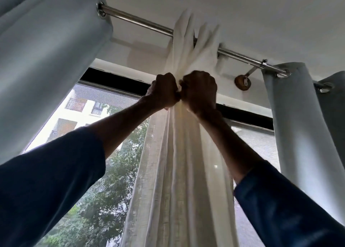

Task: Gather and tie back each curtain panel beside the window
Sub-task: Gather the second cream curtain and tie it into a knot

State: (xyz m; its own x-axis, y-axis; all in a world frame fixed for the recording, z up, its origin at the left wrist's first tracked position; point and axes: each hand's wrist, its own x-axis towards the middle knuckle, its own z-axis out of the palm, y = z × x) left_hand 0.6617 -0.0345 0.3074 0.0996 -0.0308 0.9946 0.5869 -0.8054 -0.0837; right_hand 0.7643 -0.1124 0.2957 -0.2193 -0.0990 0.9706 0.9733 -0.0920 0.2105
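Note:
A sheer cream curtain (179, 172) hangs bunched from the metal rod (138, 20) in the middle of the window. Both arms are raised high. My left hand (164, 90) and my right hand (199, 89) are clenched side by side around the gathered sheer fabric just below the rod, knuckles touching. The fabric fans out above the fists and falls in tight folds below them. No tie or cord is visible; the fingers hide the pinch point.
A grey-blue eyelet curtain panel (46, 59) hangs at the left and another grey-blue panel (298, 125) at the right. A rod bracket (242, 82) is fixed to the wall. The window mesh (104, 172) shows trees and a building outside.

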